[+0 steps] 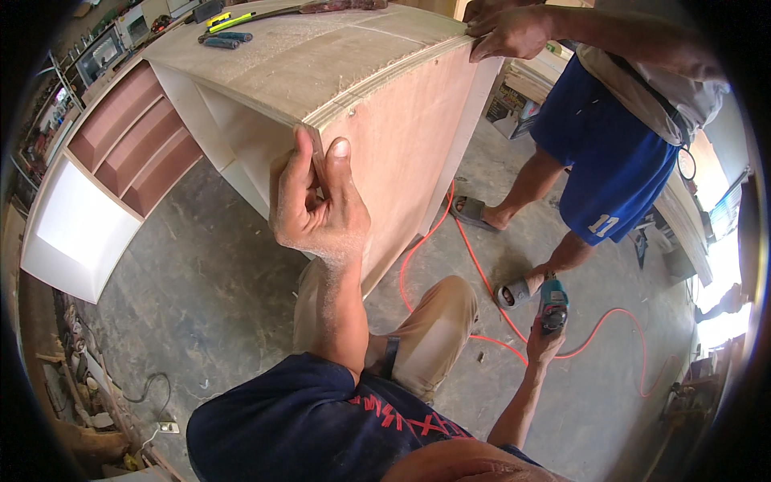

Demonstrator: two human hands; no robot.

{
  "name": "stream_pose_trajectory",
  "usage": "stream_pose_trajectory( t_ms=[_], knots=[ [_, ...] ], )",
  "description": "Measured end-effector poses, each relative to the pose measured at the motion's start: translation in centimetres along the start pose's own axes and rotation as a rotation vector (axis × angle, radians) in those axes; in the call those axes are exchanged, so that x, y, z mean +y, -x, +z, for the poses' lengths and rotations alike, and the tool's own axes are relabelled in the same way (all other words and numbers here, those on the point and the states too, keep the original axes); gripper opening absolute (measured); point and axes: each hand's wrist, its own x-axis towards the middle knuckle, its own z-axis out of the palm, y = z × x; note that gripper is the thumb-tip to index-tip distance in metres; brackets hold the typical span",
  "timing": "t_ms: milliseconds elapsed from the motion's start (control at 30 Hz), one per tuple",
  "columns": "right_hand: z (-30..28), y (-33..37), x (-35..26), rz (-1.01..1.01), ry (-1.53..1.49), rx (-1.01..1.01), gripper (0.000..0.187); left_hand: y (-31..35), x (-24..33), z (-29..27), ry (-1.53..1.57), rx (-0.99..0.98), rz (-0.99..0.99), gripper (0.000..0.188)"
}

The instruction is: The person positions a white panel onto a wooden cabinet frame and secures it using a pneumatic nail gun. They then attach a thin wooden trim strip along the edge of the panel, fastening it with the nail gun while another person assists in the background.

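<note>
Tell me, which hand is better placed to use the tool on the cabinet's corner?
The right hand, probably. It already holds the blue tool, low beside the orange hose. The left hand is busy gripping the cabinet corner, so it isn't free.

A: Room near cabinet (401, 153)?
B: Floor (209, 297) on left is open. On right, hose (482, 277) lies across, and other person's legs (530, 189) stand close to cabinet, so gap is narrow.
</note>
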Motion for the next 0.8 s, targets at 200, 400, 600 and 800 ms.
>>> stream_pose_trajectory(
  t_ms=[200, 400, 600, 800],
  knots=[
    [-1.6, -1.0, -8.0, -0.142, -0.338, -0.009, 0.029, 0.3, 0.1, 0.3, 0.007, 0.030, -0.046, 0.036],
    [0.2, -1.1, -7.3, -0.365, -0.446, -0.016, 0.043, 0.1, 0.5, 0.4, -0.012, 0.027, -0.044, 0.036],
    [1.2, -1.5, -9.3, -0.388, -0.568, -0.041, 0.041, 0.2, 0.4, 0.3, 0.034, 0.028, -0.061, 0.036],
    [1.5, -2.0, -10.2, -0.452, -0.540, -0.052, 0.047, 0.1, 0.7, 0.4, 0.052, 0.037, -0.078, 0.036]
  ],
)
